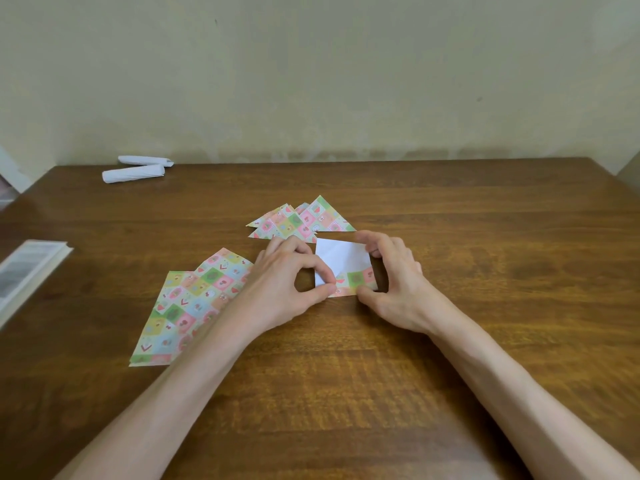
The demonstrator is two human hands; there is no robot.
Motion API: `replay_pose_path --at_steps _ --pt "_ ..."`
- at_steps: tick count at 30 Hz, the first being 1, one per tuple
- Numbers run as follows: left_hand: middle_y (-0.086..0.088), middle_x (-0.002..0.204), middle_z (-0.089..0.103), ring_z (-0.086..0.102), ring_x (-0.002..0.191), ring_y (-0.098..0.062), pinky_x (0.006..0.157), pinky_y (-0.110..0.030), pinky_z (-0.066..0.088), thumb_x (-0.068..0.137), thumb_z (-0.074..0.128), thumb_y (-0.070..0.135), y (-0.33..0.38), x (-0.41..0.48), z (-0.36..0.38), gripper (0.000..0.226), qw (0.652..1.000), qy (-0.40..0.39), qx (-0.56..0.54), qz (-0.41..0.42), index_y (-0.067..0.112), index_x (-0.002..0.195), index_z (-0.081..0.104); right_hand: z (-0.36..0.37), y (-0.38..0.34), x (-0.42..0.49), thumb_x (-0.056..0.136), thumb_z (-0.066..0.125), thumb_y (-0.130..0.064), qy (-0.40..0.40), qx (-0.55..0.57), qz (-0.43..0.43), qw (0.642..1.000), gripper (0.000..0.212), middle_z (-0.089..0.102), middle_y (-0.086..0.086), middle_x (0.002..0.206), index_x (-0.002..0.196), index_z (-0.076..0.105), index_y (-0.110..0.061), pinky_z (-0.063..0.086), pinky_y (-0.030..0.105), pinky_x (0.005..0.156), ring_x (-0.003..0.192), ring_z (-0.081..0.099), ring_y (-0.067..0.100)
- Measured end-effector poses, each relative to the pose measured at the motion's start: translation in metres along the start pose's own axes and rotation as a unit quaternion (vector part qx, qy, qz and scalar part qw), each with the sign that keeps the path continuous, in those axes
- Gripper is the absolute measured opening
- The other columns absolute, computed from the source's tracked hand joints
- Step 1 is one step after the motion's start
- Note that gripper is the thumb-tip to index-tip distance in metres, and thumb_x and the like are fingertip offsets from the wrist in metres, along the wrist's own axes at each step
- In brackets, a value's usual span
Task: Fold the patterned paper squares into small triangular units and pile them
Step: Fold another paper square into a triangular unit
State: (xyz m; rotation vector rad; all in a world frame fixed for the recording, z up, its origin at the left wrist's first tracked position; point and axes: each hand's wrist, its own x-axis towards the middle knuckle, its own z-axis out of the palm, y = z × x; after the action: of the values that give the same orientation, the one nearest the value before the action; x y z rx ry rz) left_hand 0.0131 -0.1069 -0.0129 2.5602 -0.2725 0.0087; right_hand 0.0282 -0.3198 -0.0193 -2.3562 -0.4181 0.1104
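Paper in work: my paper square (pixel 341 263) lies mid-table (pixel 346 375), white side up, with its near edge turned over into a patterned strip.
Left hand: my left hand (pixel 287 282) pinches the near left corner between thumb and forefinger.
Right hand: my right hand (pixel 391 282) holds the right side, thumb on the strip, fingers curled over the far corner.
Done: the pile of folded triangles (pixel 304 221) sits just beyond the square.
Waiting: the fanned patterned sheets (pixel 187 306) lie to the left, partly under my left forearm.
Far left: two white paper rolls (pixel 138 169) lie by the wall, and a pale book (pixel 24 271) lies at the table's left edge.
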Motion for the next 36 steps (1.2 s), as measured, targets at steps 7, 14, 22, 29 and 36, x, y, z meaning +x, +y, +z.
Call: replay_pose_path --at_steps 7,14,22,29,36 --pt "0.017 0.115 0.049 0.036 0.117 -0.003 0.097 -0.029 0.03 0.087 0.076 0.05 0.001 0.001 -0.001 0.01 1.0 -0.007 0.0 -0.006 0.052 0.087 0.066 -0.004 0.009 0.002 0.09 0.065 -0.008 0.0 0.053 -0.009 0.999 0.067 0.042 -0.008 0.13 0.147 0.039 -0.032 0.032 0.053 0.117 0.127 0.042 0.008" --pt "0.018 0.113 0.05 0.035 0.117 -0.002 0.095 -0.027 0.028 0.088 0.077 0.048 -0.001 0.0 0.0 0.007 1.0 -0.001 -0.01 -0.007 0.046 0.094 0.074 -0.014 0.01 0.002 0.092 0.065 -0.003 -0.04 0.067 0.002 0.997 0.074 0.041 -0.005 0.136 0.152 0.034 -0.032 0.032 0.037 0.117 0.127 0.04 0.0" --pt "0.022 0.118 0.048 0.035 0.124 -0.003 0.108 -0.035 0.033 0.086 0.078 0.048 -0.008 -0.002 -0.009 0.014 0.998 -0.041 -0.037 -0.024 0.049 0.099 0.075 -0.02 0.011 0.006 0.087 0.068 0.006 -0.053 0.097 0.026 0.994 0.083 0.041 0.002 0.141 0.153 0.035 -0.03 0.032 -0.005 0.084 0.129 0.041 0.008" --pt "0.022 0.114 0.05 0.038 0.122 -0.003 0.11 -0.035 0.033 0.085 0.08 0.047 -0.007 -0.005 -0.006 0.011 0.998 -0.017 -0.051 -0.012 0.048 0.095 0.076 0.006 -0.007 0.004 0.079 0.082 -0.046 0.039 -0.01 0.046 0.998 0.085 0.04 -0.005 0.14 0.151 0.037 -0.036 0.022 0.036 0.118 0.136 0.039 0.012" --pt "0.022 0.111 0.049 0.037 0.118 -0.001 0.105 -0.029 0.034 0.085 0.078 0.05 -0.003 -0.004 0.0 0.009 0.999 0.008 -0.035 -0.011 0.045 0.092 0.074 0.008 -0.009 0.005 0.075 0.082 -0.056 0.031 -0.058 0.043 0.997 0.089 0.037 -0.007 0.141 0.15 0.037 -0.039 0.018 0.026 0.104 0.134 0.034 0.013"
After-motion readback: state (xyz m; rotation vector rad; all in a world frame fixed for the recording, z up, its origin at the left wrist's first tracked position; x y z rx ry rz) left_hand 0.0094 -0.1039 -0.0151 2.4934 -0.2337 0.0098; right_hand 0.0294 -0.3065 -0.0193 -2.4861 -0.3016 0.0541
